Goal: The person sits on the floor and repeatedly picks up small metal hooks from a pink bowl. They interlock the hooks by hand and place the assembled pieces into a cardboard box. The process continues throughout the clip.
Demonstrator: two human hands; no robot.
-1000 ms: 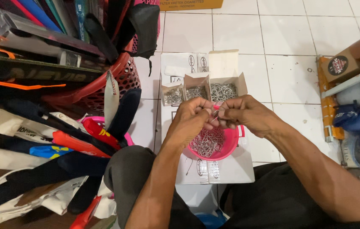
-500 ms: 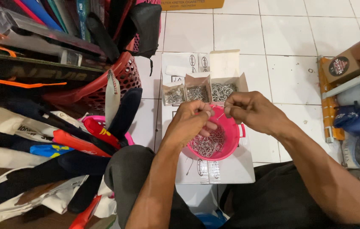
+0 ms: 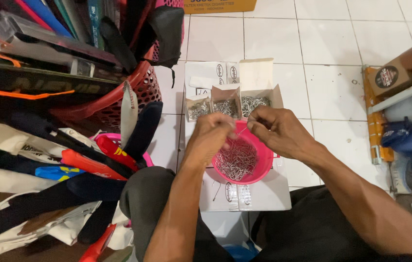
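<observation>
View from above of a seated person's 2 bare hands meeting over 1 pink bowl (image 3: 259,160), which sits on flat white cardboard (image 3: 269,194) on a tiled floor. The left hand (image 3: 210,138) is curled, fingertips pinched over the bowl's near-left rim; the right hand (image 3: 276,131) is also curled, thumb and forefinger pinched above the bowl's far rim. Between the 2 hands a thin metal wire piece (image 3: 240,131) seems to be held by both, tho it's too small and blurred to be sure which fingers grip it. The bowl holds a heap of small silvery wire hooks (image 3: 237,162), too many to count. Just beyond the bowl stand 3 small open cardboard boxes (image 3: 225,99) in a row, each w/ more of the same silvery hooks inside; the hands partly block their front edges. Left of the bowl, well apart, is 1 red plastic basket (image 3: 133,90) crammed w/ long dark bags and sleeves, more spilling over the floor beside it. Right of the bowl, far off, a brown carton (image 3: 392,75) rests near blue bags.
</observation>
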